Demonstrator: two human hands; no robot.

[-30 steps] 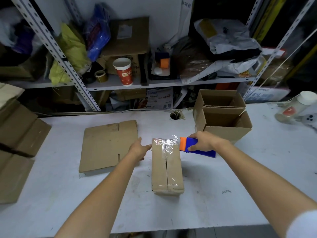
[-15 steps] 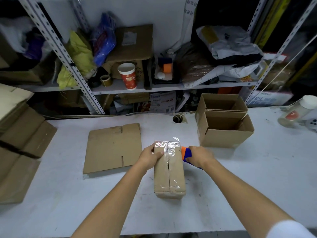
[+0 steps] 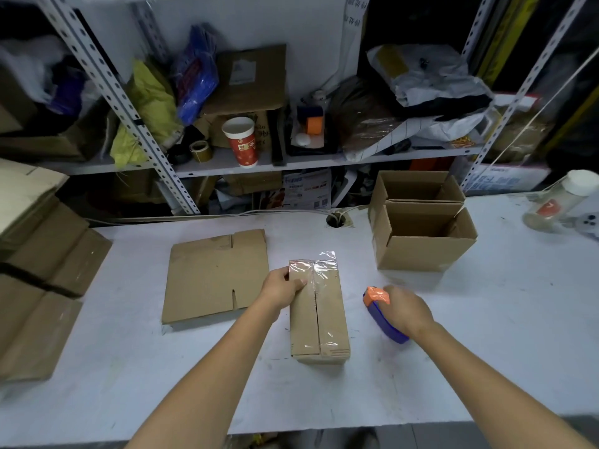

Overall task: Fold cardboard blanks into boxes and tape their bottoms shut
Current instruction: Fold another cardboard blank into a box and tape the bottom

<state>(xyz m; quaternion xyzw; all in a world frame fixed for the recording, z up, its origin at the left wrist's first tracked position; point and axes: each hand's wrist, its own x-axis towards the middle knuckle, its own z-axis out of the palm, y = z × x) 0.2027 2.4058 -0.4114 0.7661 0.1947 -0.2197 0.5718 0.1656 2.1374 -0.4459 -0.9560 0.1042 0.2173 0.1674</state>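
while the left hand point(image 3: 280, 286) clasps the far left corner of the box point(image 3: 319, 319), thumb laid on top and fingers wrapped down the side, the right hand point(image 3: 405, 307) is closed round the tape dispenser point(image 3: 384, 319), held low by the table point(image 3: 486, 335), a short way right of the box and not touching it. the box lies bottom up, right under the left thumb and off to the left of the right knuckles, with a clear tape strip point(image 3: 316, 303) running along its centre seam. just beyond the left fingertips a loose tail of tape point(image 3: 327, 256) stands up off the far edge, not pressed down, and to my eye that is the weak spot: left flapping, it could fold onto itself or peel back, and the seam might open once the box is loaded. smoothing it one-handed could also wrinkle the film or drag the light box across the table. a flat blank point(image 3: 214, 277) lies just left of the left hand; two open boxes point(image 3: 421, 244) stand beyond the right fingers.
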